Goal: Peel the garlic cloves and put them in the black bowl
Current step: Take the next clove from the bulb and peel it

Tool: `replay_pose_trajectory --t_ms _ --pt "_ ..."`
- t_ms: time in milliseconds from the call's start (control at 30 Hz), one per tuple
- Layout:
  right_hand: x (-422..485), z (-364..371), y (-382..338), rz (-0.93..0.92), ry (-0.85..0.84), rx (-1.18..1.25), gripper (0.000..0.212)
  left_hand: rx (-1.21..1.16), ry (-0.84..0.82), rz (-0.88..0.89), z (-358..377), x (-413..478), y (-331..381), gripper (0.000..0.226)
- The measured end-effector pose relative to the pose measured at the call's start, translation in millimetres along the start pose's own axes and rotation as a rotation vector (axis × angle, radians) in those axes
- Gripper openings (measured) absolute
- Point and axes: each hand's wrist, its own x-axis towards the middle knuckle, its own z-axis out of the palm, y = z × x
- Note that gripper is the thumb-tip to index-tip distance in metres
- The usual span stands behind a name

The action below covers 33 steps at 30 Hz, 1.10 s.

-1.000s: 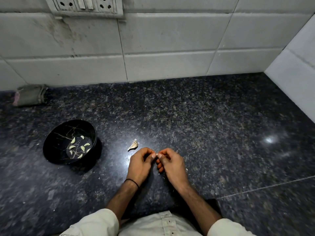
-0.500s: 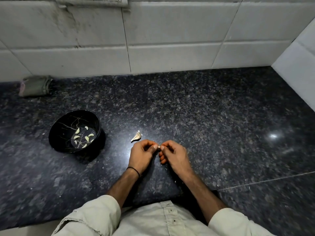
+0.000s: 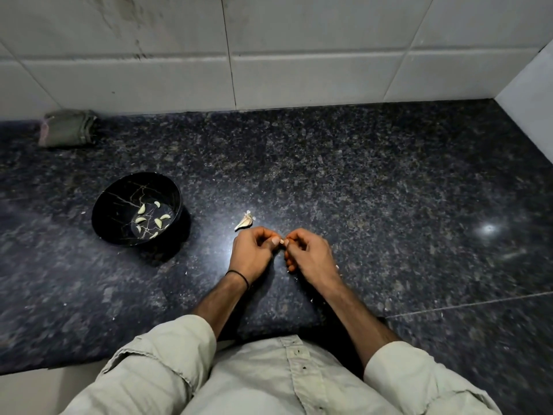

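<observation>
My left hand (image 3: 253,254) and my right hand (image 3: 309,254) meet fingertip to fingertip over the dark granite counter. Between them they pinch a small garlic clove (image 3: 282,241), of which only a pale tip shows. An unpeeled clove with papery skin (image 3: 244,222) lies on the counter just beyond my left hand. The black bowl (image 3: 119,202) stands to the left and holds several peeled cloves (image 3: 151,218) at its bottom.
A folded grey-green cloth (image 3: 67,131) lies at the back left against the white tiled wall (image 3: 269,55). A side wall (image 3: 532,94) closes the right end. Small flakes of skin (image 3: 336,268) dot the counter near my hands. The counter's front edge runs by my body.
The camera has tilted down and moved closer, so the wall sockets have left the view. My hands stay together on the clove with only small finger movement.
</observation>
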Motion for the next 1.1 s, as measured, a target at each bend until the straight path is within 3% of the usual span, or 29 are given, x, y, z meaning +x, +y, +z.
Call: replay_pose_trajectory --t_ms 433,567,733,1100 --pt "2 3 2 0.060 0.066 0.111 0.017 -0.233 -0.048 -0.054 -3 -7 11 0.011" --pt "-1 3 -3 0.018 0.058 0.065 0.033 -0.269 -0.011 -0.057 -1 -8 12 0.010" --pt "-3 5 3 0.005 0.067 0.041 0.008 -0.266 0.036 -0.045 3 -6 6 0.007" --pt "2 13 3 0.092 0.175 0.098 0.010 -0.252 0.043 -0.007 8 -10 5 0.009"
